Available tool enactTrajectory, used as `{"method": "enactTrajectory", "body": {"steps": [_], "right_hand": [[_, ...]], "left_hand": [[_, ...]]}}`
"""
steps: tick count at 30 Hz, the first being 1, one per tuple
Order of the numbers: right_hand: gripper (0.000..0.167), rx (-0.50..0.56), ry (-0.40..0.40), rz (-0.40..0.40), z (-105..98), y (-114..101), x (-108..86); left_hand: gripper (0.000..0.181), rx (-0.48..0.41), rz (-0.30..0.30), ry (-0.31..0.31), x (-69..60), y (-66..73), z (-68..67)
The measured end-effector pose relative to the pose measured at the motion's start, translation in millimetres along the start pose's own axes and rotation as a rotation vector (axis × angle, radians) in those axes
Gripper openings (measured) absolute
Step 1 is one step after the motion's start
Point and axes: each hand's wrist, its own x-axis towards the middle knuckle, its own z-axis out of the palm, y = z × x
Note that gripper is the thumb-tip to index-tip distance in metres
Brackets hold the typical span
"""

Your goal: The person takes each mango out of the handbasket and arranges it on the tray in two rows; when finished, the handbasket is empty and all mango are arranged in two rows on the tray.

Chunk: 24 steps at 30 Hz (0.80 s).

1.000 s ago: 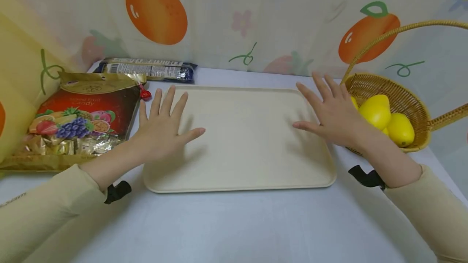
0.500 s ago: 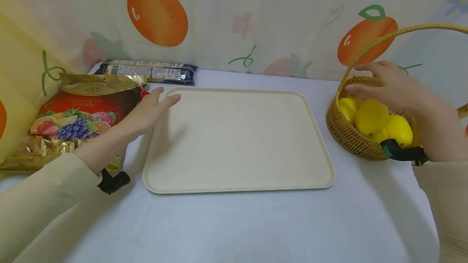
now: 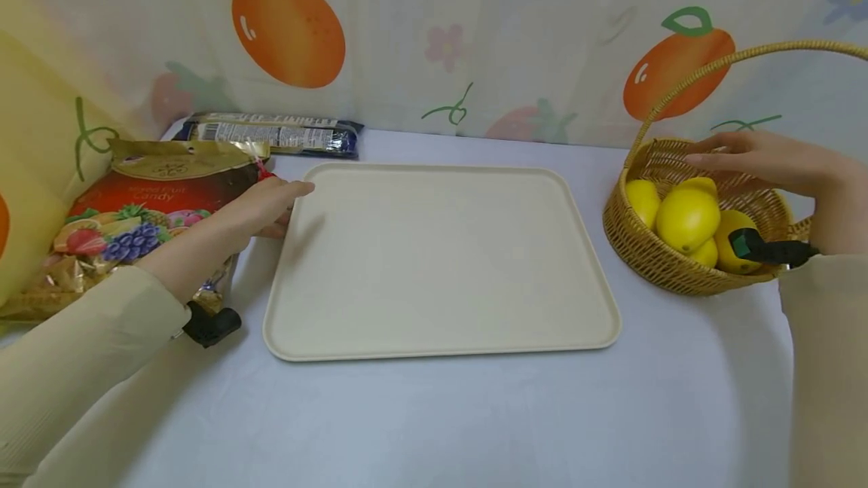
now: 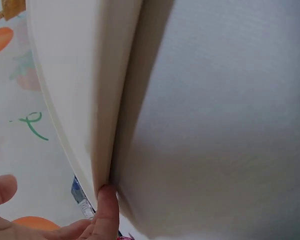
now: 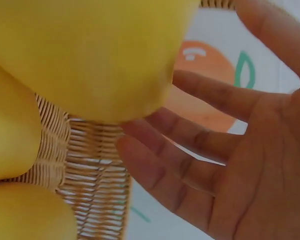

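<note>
At the upper left corner of the cream tray (image 3: 441, 262) is my left hand (image 3: 261, 205). In the left wrist view, one fingertip (image 4: 108, 200) touches the tray's outer side while the thumb (image 4: 2, 189) stands apart. My right hand (image 3: 780, 160) reaches over the wicker basket (image 3: 627, 247), which holds several yellow lemons (image 3: 688, 218). Seen from the right wrist, its fingers (image 5: 195, 140) are spread, loosely bent, with the tips beside and partly behind the nearest lemon (image 5: 90, 55). Whether they touch it I cannot tell.
A red and gold bag of mixed fruit candy (image 3: 142, 202) lies left of the tray, partly under my left forearm. Behind it lies a dark blue packet (image 3: 285, 134) along the fruit-patterned cloth (image 3: 529, 44). The basket's tall handle (image 3: 719, 66) arches over the lemons.
Both hands have moved apart from above the tray. The left has come down to the tray's left edge; the right has gone to the basket, its fingers lower among the lemons.
</note>
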Motion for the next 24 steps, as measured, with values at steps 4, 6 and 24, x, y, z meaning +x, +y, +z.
{"method": "enactTrajectory", "body": {"steps": [4,6,24], "right_hand": [[0.083,0.092,-0.094,-0.003,-0.5,16.5,8.1],[0.081,0.135,-0.145,-0.022,-0.2,24.2,10.9],[0.041,0.392,-0.379,-0.199,6.6,58.3,22.1]], "left_hand": [[0.073,0.047,-0.012,-0.018,5.8,-4.2,-0.6],[0.073,0.064,-0.017,-0.024,7.4,-6.5,-0.4],[0.081,0.048,-0.005,-0.061,5.3,-12.4,4.4]]}}
